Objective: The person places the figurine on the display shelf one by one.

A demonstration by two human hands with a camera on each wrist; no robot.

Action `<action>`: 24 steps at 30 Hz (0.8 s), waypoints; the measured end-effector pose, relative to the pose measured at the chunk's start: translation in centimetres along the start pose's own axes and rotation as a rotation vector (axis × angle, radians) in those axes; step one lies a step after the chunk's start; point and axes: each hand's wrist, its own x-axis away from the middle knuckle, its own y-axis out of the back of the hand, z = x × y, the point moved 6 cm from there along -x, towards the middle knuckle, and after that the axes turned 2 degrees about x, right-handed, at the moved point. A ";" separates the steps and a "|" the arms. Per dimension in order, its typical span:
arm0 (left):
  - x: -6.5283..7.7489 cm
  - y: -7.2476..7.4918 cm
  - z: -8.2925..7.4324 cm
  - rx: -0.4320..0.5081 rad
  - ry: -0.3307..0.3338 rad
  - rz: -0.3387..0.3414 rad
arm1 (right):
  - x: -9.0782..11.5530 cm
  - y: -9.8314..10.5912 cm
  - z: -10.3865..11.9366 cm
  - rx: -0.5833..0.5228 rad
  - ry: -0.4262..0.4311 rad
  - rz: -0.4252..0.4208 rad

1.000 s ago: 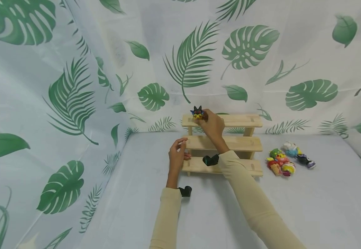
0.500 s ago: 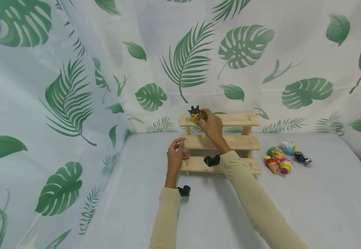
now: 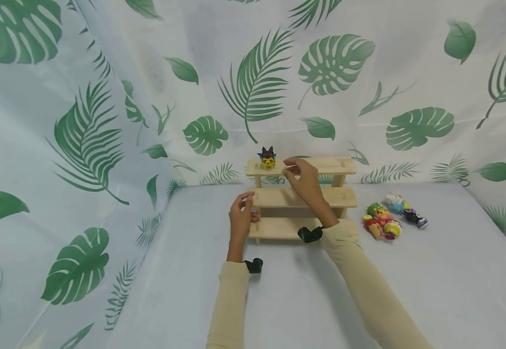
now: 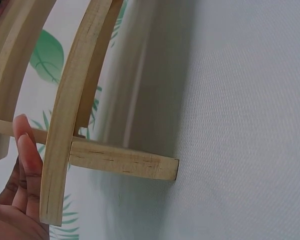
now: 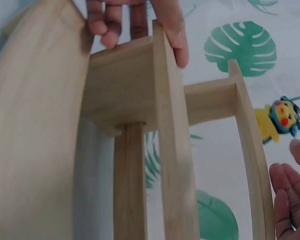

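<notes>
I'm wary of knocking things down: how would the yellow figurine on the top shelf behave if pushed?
The yellow figurine looks smooth and molded, so probably stiff. Standing upright with a large head, it may tip rather than roll.

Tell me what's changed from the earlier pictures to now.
The right hand has let go of the yellow figure with black ears and drawn away to the right of it. The figure now stands on its own near the left end of the top shelf. The left hand stayed at the left end of the wooden stand, and the other figures stayed clustered right of it.
</notes>
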 end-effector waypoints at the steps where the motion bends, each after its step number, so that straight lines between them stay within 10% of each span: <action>1: 0.0 0.0 0.0 0.001 0.002 0.001 | 0.4 0.4 0.0 0.000 0.012 -0.013; 17: 0.1 0.1 0.1 0.000 0.009 0.000 | 7.0 8.8 -2.4 -0.028 -0.190 -0.312; 24: 0.3 -0.2 -0.2 -0.003 -0.013 0.013 | 10.2 12.0 -4.8 0.132 -0.294 -0.403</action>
